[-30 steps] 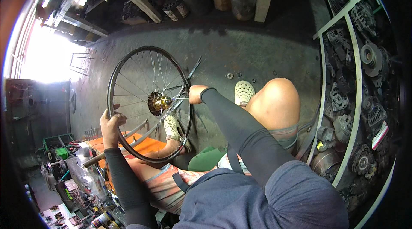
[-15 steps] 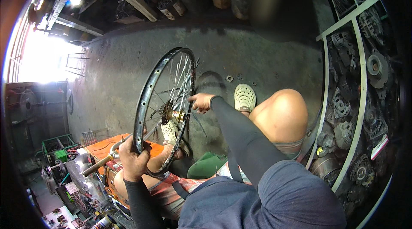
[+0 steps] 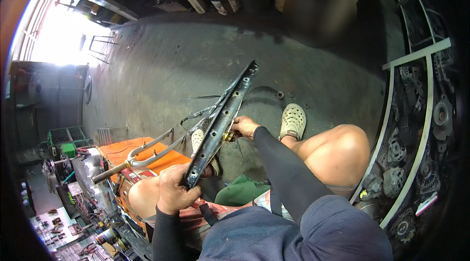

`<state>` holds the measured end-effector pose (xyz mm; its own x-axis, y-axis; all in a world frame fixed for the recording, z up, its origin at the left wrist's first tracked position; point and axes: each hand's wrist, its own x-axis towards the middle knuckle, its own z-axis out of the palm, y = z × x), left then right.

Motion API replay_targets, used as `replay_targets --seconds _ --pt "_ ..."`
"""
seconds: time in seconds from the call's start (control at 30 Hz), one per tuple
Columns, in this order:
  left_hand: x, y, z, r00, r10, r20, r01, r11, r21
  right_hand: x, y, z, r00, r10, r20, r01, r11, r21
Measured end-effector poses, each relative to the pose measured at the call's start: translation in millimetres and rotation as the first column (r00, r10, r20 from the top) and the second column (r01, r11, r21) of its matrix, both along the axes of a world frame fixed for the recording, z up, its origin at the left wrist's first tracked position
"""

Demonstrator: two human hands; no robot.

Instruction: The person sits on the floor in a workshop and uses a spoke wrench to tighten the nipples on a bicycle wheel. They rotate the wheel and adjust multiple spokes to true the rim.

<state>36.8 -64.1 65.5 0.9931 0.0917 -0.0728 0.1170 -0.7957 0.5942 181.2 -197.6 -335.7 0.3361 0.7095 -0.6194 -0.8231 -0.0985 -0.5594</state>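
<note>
A black bicycle wheel (image 3: 225, 112) stands before me, seen nearly edge-on, with a row of spoke holes along its rim and its top leaning right. My left hand (image 3: 178, 190) is closed around the rim's near end. On the wheel's right side, my right hand (image 3: 245, 127) has its fingers bent together at the spokes, just above the gold hub (image 3: 228, 136). A spoke appears pinched there, though the fingertips are partly hidden. Most spokes and the sprocket side are out of sight behind the rim. A silver bicycle fork (image 3: 147, 152) lies left of the wheel.
An orange surface (image 3: 152, 159) lies under the fork. Green cloth (image 3: 240, 190) hangs between my knees. Metal rings (image 3: 280, 95) lie on the floor near my right shoe (image 3: 293, 121). A rack (image 3: 428, 109) of alternator parts stands at right; tools (image 3: 58, 226) fill the lower left.
The wheel has turned from an angled side view to nearly edge-on, its top swinging right. My left hand has moved right with the rim, and my right hand has shifted slightly right and down.
</note>
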Motion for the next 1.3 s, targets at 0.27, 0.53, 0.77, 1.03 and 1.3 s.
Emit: replay_targets --seconds 0.27,0.53,0.77,1.03,1.3 --pt "1 1 0 0.998 0.059 0.021 -0.057 0.997 -0.049 6 -13 26 0.907 -0.177 -0.381 0.251 0.956 0.152" --pt "-11 19 -9 0.983 0.181 -0.036 -0.185 0.971 -0.152 5 -2 18 0.874 -0.17 -0.455 0.282 0.94 0.191" --pt "-9 30 -7 0.969 0.242 -0.055 -0.248 0.956 -0.158 9 13 19 0.83 -0.232 -0.507 0.354 0.922 0.158" --pt "-14 49 -13 0.98 0.183 -0.073 -0.194 0.966 -0.173 0 23 24 0.867 -0.207 -0.454 0.336 0.915 0.224" --pt "-9 46 -7 0.955 0.281 -0.101 -0.297 0.926 -0.233 3 25 17 0.854 -0.145 -0.499 0.365 0.851 0.378"
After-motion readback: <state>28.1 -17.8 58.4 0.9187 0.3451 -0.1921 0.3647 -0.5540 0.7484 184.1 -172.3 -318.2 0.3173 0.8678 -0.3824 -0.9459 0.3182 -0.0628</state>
